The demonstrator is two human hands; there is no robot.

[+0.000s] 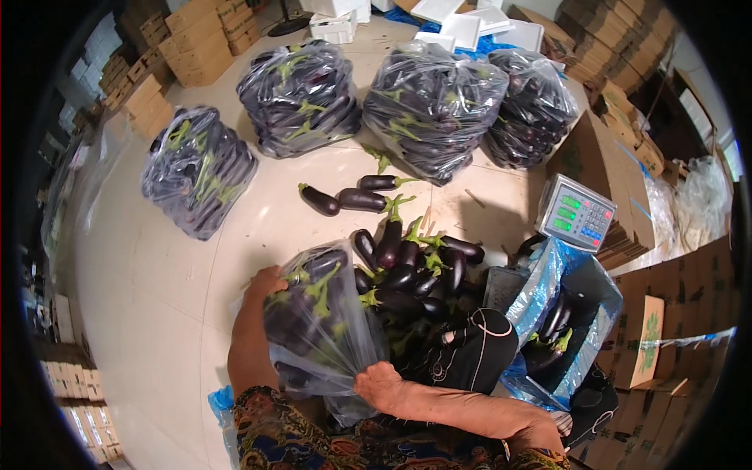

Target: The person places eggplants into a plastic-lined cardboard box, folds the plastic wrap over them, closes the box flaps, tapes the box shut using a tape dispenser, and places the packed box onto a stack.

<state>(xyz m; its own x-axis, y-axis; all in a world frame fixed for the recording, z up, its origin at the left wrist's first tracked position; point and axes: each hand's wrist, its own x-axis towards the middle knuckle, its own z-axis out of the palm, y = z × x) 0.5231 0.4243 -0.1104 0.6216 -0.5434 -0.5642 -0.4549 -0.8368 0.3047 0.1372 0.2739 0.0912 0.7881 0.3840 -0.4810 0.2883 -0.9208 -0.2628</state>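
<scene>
A clear plastic bag of eggplants stands on the floor right in front of me. Its gathered plastic is bunched in the fist of my right hand, low on the bag's near right side. My left hand lies against the bag's far left side; its fingers are partly hidden, so its grip is unclear. Beside the bag, a heap of loose eggplants with green stems spreads over the floor. Farther off lie a few single eggplants. To my right, a box lined with blue plastic holds several eggplants.
Full bags of eggplants stand in an arc across the floor, one of them at the left. A digital scale display rises behind the lined box. Flattened cardboard leans at the right. White foam boxes and stacked cartons line the back.
</scene>
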